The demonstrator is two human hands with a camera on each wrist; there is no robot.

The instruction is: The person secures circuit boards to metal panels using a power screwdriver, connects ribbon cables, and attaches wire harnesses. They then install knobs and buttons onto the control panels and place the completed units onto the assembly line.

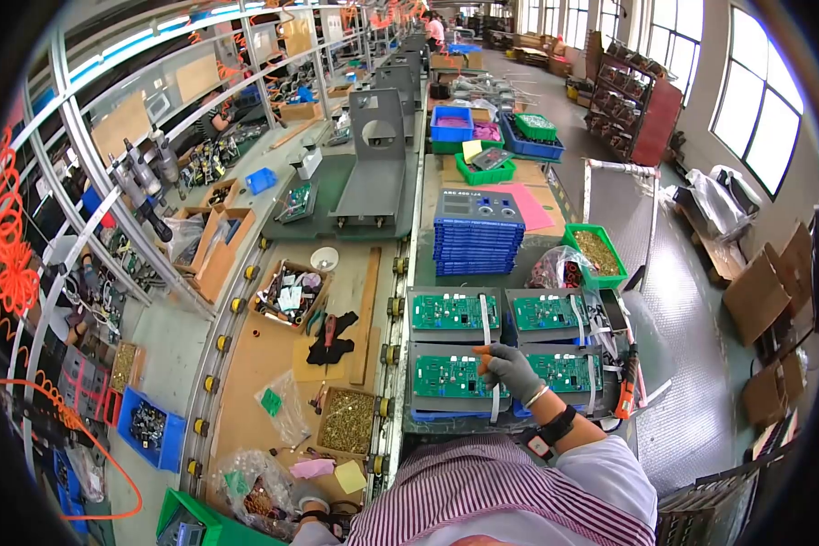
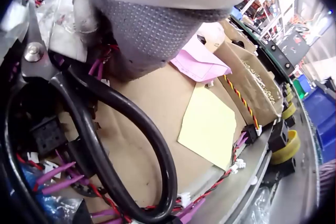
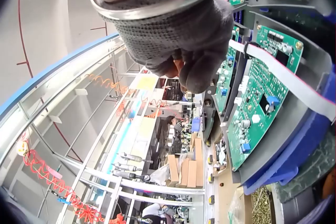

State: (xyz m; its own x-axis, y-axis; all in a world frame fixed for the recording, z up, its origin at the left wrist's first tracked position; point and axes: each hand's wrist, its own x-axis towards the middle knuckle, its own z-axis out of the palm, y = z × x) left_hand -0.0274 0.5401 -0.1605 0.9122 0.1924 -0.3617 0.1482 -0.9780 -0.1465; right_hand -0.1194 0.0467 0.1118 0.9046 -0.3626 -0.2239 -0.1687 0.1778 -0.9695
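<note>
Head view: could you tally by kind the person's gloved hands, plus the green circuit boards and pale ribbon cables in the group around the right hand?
Right hand and left hand, both gloved: 2
Green circuit boards: 4
Pale ribbon cables: 4
Total: 10

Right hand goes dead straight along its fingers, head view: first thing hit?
For the right hand, likely the upper-left dark panel bearing a green circuit board; height is unclear, so it may pass over.
</note>
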